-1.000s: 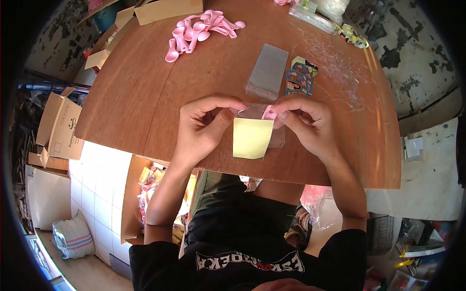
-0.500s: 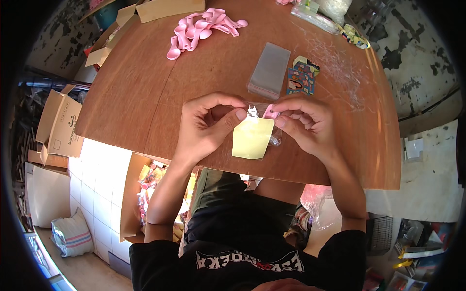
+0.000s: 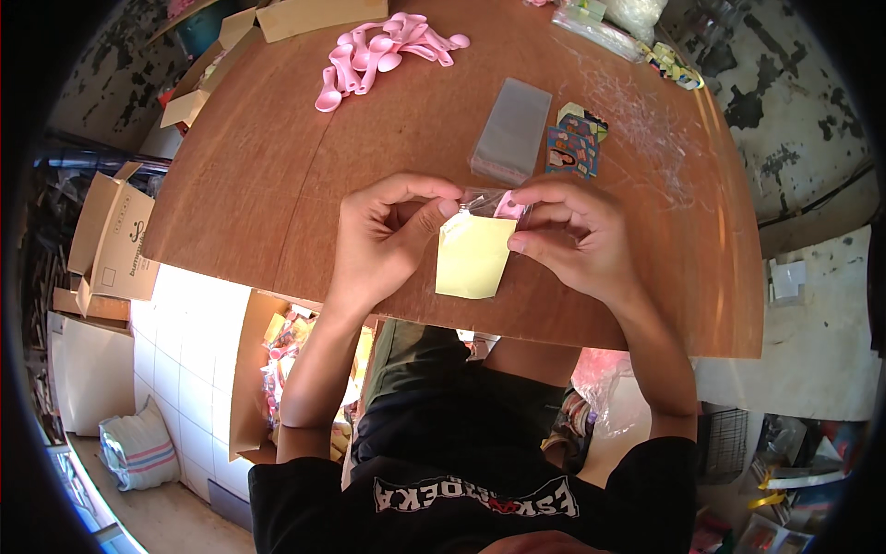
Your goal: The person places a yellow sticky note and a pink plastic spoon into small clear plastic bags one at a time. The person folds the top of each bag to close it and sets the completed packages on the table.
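Observation:
Over the table's near edge, a clear plastic bag (image 3: 479, 199) is stretched between my two hands. In it are a pale yellow card (image 3: 472, 260) and a pink spoon, whose handle end (image 3: 508, 206) shows at the top right; the card hides the rest of the spoon. My left hand (image 3: 392, 235) pinches the bag's upper left corner between thumb and forefinger. At the opposite side, beside the pink handle, my right hand (image 3: 581, 231) grips the bag's edge with thumb and fingers. Whether it also presses on the spoon, I cannot tell.
Beyond my hands lie a stack of clear bags (image 3: 513, 127) and some printed cards (image 3: 574, 148). A pile of pink spoons (image 3: 374, 55) sits at the far left of the wooden table (image 3: 249, 175). An open carton (image 3: 247, 369) of small colourful items stands below the table.
Both hands have shifted slightly left with the bag. The yellow card sits a little higher, and the bag looks flatter across its top.

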Demonstrator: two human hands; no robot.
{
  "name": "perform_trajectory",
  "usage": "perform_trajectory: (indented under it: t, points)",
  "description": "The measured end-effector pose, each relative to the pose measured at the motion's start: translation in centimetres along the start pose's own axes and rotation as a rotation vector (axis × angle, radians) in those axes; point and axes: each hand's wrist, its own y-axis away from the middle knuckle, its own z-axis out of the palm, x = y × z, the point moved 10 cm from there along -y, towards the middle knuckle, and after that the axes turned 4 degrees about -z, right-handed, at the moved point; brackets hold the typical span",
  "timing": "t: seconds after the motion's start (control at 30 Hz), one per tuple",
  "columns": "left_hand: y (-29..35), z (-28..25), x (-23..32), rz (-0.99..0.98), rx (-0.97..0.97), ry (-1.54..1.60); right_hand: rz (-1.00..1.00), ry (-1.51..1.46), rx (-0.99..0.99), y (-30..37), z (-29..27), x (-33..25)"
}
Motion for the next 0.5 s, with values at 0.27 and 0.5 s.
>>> perform_trajectory:
  t: [0.27, 0.5]
  points:
    - [-0.3, -0.2, -0.1, -0.014, 0.024, 0.074, 0.044, -0.073, -0.002, 0.3, 0.4, 0.7]
    - [4.1, 0.0, -0.3, -0.228, -0.188, -0.016, 0.206, -0.243, -0.054, 0.9, 1.3, 1.0]
